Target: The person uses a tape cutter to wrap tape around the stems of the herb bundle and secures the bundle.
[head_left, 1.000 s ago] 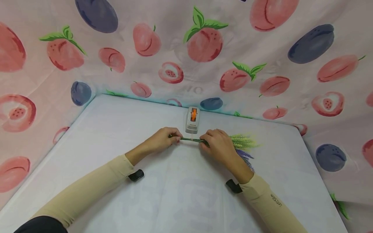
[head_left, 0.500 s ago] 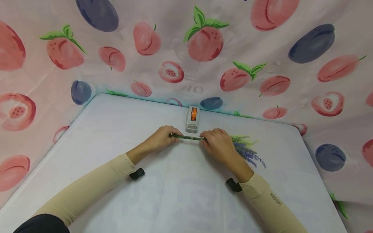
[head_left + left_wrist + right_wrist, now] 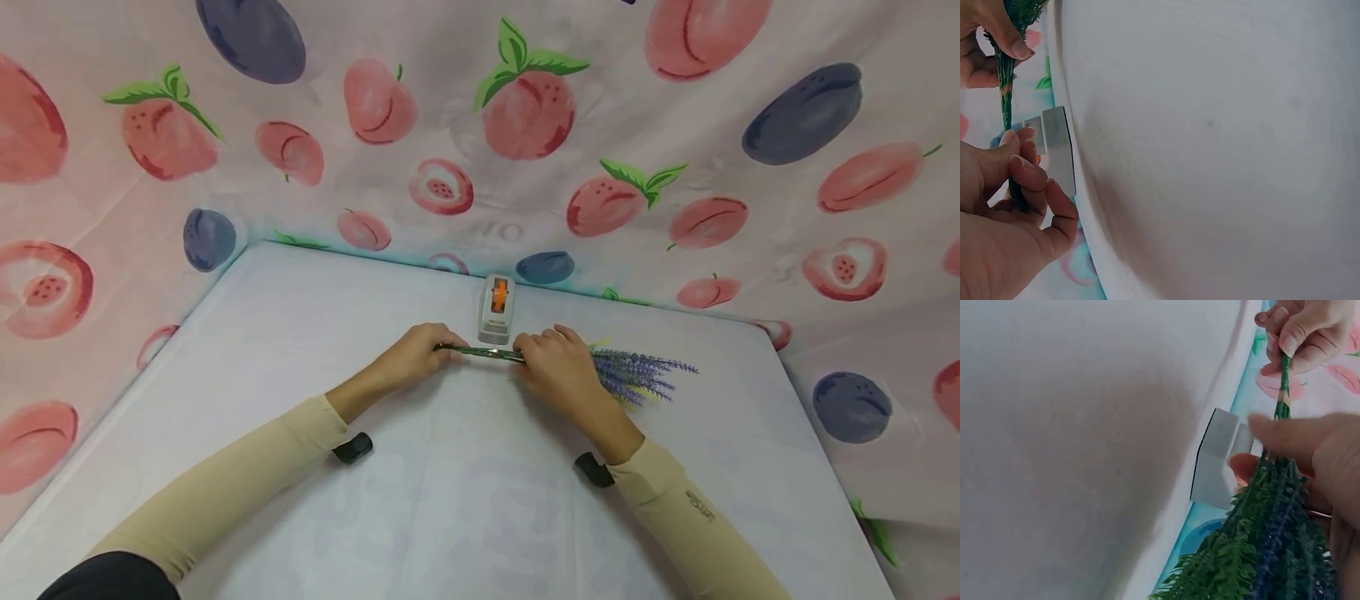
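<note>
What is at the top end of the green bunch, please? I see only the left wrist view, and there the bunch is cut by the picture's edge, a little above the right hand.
Observer: In the head view, purple flower heads fan out past the right hand.

Operator: Thank you, this I could not see. Behind the left hand I also notice a bit of orange, beside something grey. To what does it seem to belong?

Observer: Most likely to the orange wheel, which the head view shows set into the top of the grey dispenser.
</note>
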The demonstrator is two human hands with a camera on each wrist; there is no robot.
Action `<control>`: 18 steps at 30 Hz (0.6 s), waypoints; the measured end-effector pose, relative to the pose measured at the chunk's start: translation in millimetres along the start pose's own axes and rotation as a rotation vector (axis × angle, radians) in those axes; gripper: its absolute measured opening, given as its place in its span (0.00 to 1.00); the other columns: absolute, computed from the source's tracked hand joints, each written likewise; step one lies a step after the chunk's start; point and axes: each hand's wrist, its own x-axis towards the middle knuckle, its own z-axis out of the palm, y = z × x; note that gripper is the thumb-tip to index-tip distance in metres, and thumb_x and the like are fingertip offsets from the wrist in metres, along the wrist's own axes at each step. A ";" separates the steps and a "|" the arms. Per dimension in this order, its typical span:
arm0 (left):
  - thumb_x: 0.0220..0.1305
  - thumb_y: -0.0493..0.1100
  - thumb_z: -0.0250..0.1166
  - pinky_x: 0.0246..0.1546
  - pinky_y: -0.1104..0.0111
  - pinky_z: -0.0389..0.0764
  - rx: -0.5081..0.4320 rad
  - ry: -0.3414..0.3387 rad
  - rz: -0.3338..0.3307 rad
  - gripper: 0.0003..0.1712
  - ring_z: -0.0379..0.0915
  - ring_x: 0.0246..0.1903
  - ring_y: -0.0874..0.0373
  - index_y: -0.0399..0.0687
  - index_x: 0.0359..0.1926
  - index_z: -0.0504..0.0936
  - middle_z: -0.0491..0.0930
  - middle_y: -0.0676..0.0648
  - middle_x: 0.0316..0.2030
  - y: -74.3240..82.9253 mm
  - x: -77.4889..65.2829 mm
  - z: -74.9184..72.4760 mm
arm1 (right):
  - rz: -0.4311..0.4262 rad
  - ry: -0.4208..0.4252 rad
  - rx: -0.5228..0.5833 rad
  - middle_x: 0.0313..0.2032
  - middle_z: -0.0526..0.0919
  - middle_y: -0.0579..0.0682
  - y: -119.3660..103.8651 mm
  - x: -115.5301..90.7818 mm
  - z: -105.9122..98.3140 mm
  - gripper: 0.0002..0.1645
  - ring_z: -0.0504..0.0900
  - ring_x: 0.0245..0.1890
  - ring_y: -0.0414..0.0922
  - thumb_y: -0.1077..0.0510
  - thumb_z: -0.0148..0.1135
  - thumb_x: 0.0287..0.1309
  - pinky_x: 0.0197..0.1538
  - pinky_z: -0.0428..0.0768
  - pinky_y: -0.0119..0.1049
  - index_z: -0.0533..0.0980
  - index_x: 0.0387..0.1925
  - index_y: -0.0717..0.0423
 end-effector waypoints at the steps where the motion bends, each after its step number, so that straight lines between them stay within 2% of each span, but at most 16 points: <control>1: 0.69 0.33 0.65 0.45 0.63 0.76 -0.002 0.000 -0.001 0.12 0.74 0.40 0.55 0.40 0.50 0.89 0.85 0.43 0.41 0.1 0.4 -0.1 | -0.004 0.011 -0.012 0.32 0.88 0.49 -0.6 0.6 0.0 0.14 0.85 0.36 0.50 0.52 0.76 0.57 0.61 0.77 0.55 0.82 0.39 0.54; 6: 0.71 0.34 0.63 0.46 0.62 0.77 0.006 -0.007 -0.006 0.12 0.74 0.41 0.55 0.40 0.51 0.88 0.85 0.44 0.42 0.4 1.9 -0.3 | -0.026 0.074 -0.046 0.30 0.85 0.49 -0.1 1.6 3.8 0.14 0.86 0.32 0.50 0.53 0.79 0.53 0.59 0.79 0.55 0.82 0.36 0.55; 11: 0.73 0.36 0.61 0.45 0.62 0.76 0.016 -0.020 -0.028 0.13 0.73 0.40 0.55 0.39 0.52 0.88 0.85 0.44 0.43 1.8 2.9 -1.0 | -0.034 0.109 -0.010 0.34 0.80 0.50 2.6 0.9 5.7 0.12 0.85 0.32 0.48 0.54 0.78 0.54 0.59 0.79 0.54 0.86 0.38 0.55; 18: 0.76 0.36 0.57 0.28 0.69 0.73 -0.053 -0.056 -0.066 0.15 0.71 0.26 0.59 0.39 0.56 0.85 0.81 0.43 0.34 3.3 3.9 -0.8 | 0.005 0.085 0.072 0.34 0.81 0.50 5.7 0.4 4.8 0.13 0.83 0.34 0.48 0.56 0.78 0.54 0.56 0.80 0.49 0.87 0.41 0.54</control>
